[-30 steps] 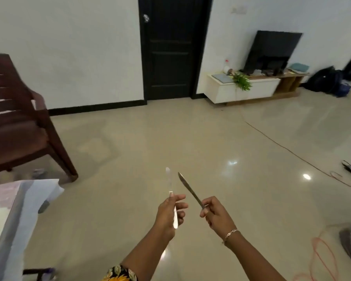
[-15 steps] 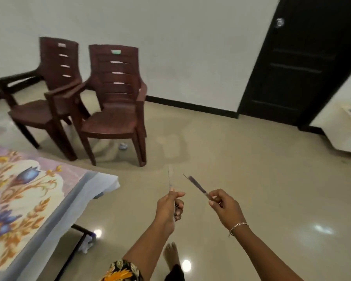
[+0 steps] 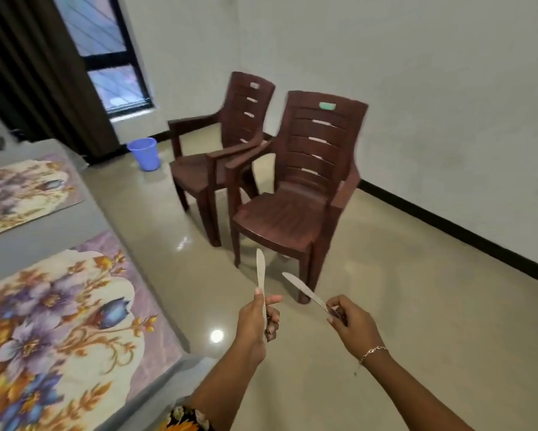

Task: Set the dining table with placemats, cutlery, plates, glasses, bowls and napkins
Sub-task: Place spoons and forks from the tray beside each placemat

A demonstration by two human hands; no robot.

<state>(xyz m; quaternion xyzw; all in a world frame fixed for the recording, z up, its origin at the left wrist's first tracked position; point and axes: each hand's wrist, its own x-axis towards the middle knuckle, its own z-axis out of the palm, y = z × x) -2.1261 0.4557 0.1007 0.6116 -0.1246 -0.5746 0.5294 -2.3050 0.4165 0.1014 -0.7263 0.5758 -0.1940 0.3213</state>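
My left hand [image 3: 256, 320] grips a metal table knife [image 3: 260, 269] by the handle, blade pointing up. My right hand [image 3: 350, 321] pinches a second knife [image 3: 303, 290] whose blade slants up to the left. Both hands hang over the floor, to the right of the dining table [image 3: 53, 227]. On the grey table lie two floral placemats: a near placemat [image 3: 59, 331] and a far placemat [image 3: 22, 191]. No plates, glasses, bowls or napkins are in view.
Two brown plastic armchairs [image 3: 292, 188] stand side by side just beyond my hands, near the white wall. A blue bucket [image 3: 145, 153] sits on the floor by a dark curtain and window. Shiny tiled floor lies between table and chairs.
The view has swung left, from the door and TV stand to the chairs and table. Both placemats have come into view. My hands keep the same grip on the knives.
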